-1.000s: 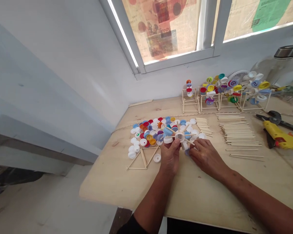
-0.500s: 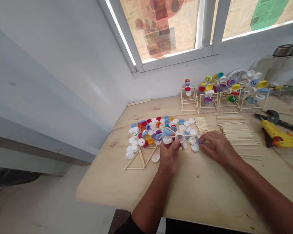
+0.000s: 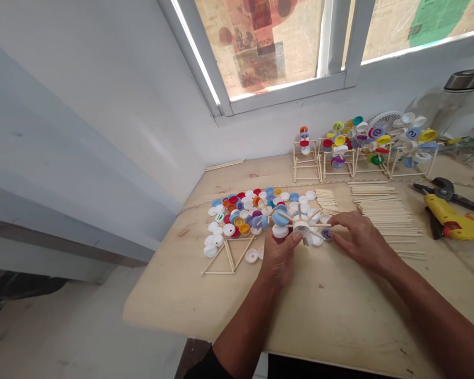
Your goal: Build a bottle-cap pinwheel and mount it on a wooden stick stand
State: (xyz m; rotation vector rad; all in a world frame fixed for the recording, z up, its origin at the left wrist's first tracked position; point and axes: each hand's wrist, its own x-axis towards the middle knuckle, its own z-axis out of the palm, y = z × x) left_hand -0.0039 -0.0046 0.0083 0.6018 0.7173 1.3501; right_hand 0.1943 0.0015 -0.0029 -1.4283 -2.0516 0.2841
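My left hand (image 3: 282, 258) is closed around a small wheel of bottle caps and wooden sticks, its white hub cap (image 3: 300, 227) held near the thumb. Sticks fan out from the hub, and white and light-blue caps (image 3: 280, 217) sit on its left side. To the right, my right hand (image 3: 355, 239) pinches a blue-purple bottle cap (image 3: 326, 235) between thumb and fingers, by the tip of one of the wheel's sticks. Behind the wheel lies a spread of loose bottle caps (image 3: 243, 214) in many colours, partly hidden by it.
Stick frames (image 3: 229, 255) lie left of my left hand. Rows of wooden sticks (image 3: 383, 216) are on the right, beside a yellow glue gun (image 3: 450, 218) and dark-handled pliers (image 3: 444, 189). Several finished cap wheels on stick stands (image 3: 339, 152) line the wall below the window.
My left hand has moved the wheel slightly right and turned it, toward my right hand. The blue-purple cap in my right fingers has shifted slightly and now meets the wheel's stick end.
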